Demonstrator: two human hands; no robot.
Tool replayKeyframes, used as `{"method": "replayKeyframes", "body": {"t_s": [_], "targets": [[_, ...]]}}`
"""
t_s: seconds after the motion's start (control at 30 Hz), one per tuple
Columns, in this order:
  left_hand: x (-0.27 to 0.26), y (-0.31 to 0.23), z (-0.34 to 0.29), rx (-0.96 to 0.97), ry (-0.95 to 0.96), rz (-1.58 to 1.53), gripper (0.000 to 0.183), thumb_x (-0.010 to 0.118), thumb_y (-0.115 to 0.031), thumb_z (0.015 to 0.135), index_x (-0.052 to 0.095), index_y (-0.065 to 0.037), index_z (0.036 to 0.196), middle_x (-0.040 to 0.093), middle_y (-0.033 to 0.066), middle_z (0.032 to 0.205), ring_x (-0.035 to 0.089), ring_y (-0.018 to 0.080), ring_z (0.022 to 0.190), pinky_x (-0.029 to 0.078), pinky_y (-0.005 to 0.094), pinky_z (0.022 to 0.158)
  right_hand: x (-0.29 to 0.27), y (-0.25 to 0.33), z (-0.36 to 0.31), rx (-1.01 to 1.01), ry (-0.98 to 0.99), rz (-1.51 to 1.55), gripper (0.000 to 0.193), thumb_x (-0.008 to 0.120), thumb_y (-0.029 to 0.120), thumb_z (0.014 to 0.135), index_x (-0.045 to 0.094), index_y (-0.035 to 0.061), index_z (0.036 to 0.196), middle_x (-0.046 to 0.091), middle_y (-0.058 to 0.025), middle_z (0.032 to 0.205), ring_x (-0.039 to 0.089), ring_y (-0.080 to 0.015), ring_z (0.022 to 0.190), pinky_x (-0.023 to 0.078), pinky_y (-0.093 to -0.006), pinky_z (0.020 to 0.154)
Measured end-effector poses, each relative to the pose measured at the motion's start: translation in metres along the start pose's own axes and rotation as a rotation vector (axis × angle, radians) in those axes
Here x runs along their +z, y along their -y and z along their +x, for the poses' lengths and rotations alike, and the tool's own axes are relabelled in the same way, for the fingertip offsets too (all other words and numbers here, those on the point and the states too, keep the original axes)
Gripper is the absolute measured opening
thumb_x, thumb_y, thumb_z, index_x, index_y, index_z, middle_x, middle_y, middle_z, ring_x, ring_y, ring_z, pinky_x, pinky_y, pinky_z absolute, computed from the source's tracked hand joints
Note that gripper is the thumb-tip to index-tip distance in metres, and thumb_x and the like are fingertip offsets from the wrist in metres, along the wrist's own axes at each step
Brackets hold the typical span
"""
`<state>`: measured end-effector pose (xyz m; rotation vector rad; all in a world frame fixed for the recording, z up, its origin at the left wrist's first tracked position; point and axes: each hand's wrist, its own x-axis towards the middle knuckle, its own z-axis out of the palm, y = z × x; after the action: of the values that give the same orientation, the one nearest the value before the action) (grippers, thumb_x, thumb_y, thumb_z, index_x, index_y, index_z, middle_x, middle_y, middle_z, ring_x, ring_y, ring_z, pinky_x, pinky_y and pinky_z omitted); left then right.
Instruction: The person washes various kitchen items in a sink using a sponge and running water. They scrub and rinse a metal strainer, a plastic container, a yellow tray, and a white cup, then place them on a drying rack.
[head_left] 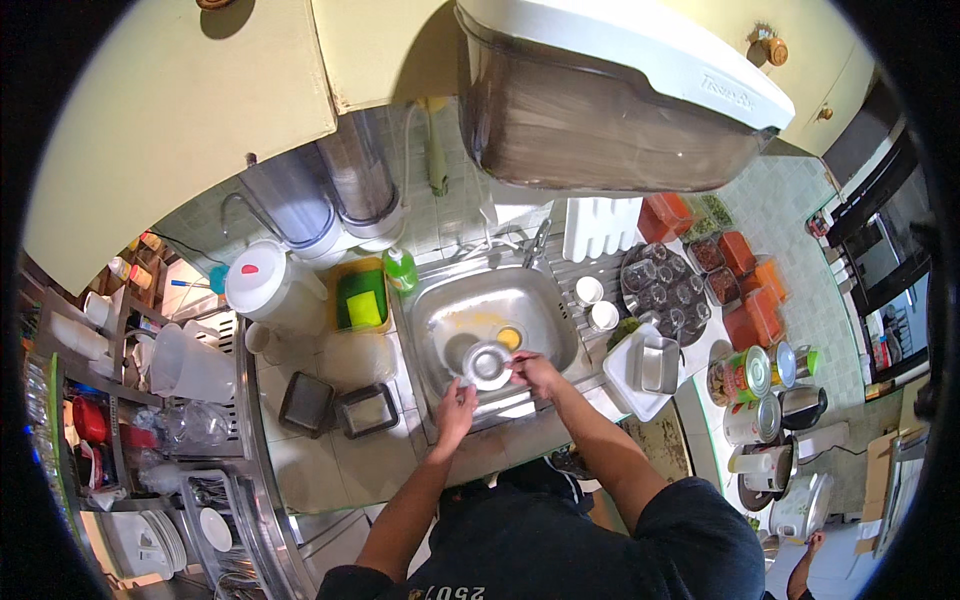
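Over the near part of a steel sink point(430, 330), I hold a small round metal bowl point(488, 366) with a wide shiny rim. My right hand point(536, 374) grips its right edge, fingers closed. The fingers of my left hand point(457, 408) pinch its near left edge. Just beyond the bowl, a yellow round thing point(510, 337) lies on the sink floor by the drain. Yellowish residue is spread across the basin. The faucet point(538, 243) stands at the sink's back; I cannot tell whether water runs.
Left of the sink are a green soap bottle point(400, 270), a tub with a sponge point(366, 309) and two dark pans point(367, 410). On the right stand white cups point(603, 316), a white tray point(630, 385) and cans point(750, 375). A dispenser point(610, 110) hangs overhead. Another person's hand point(815, 543) shows lower right.
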<state>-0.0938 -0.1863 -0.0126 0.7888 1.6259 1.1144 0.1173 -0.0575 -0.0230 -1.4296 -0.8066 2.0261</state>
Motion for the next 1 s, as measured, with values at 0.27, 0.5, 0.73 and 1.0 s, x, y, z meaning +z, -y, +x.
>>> {"method": "replayKeyframes", "body": {"t_s": [0.27,0.5,0.73,1.0], "targets": [[-0.004,-0.015,0.011,0.235,-0.289,0.032,0.022,0.068,-0.017,0.097,0.063,-0.001,0.112,0.066,0.0095,0.085,0.067,0.0173,0.07,0.056,0.032,0.058,-0.032,0.111,0.106,-0.729,-0.231,-0.737,0.038,0.069,0.024,0.091,0.063,0.001,0.12,0.072,-0.0171,0.105,0.068,-0.0321,0.101,0.052,-0.0431,0.092],[-0.016,-0.001,-0.011,0.096,-0.616,0.306,0.025,0.072,-0.021,0.094,0.064,0.0,0.104,0.065,0.0098,0.079,0.064,0.0222,0.075,0.051,0.0384,0.07,-0.039,0.22,0.247,-0.431,-0.093,-0.765,0.016,0.056,0.012,0.098,0.068,0.0031,0.104,0.072,-0.0102,0.094,0.067,-0.0187,0.079,0.054,-0.0304,0.069],[-0.019,0.011,0.002,0.031,-0.706,0.076,0.027,0.07,-0.022,0.095,0.064,0.0,0.11,0.068,0.0117,0.089,0.064,0.0228,0.081,0.051,0.0378,0.077,-0.021,0.133,0.175,-0.211,0.159,-0.096,0.026,0.045,0.016,0.104,0.066,0.0004,0.104,0.07,-0.0111,0.089,0.066,-0.0196,0.072,0.055,-0.0314,0.064],[-0.002,0.022,-0.007,0.117,-0.727,0.286,0.03,0.07,-0.023,0.095,0.064,-0.001,0.116,0.069,0.0133,0.097,0.066,0.027,0.085,0.053,0.0404,0.079,0.008,0.142,0.159,0.415,0.489,-0.159,0.032,0.036,0.012,0.104,0.065,-0.0011,0.106,0.072,-0.013,0.093,0.071,-0.0227,0.08,0.061,-0.0343,0.072]]}}
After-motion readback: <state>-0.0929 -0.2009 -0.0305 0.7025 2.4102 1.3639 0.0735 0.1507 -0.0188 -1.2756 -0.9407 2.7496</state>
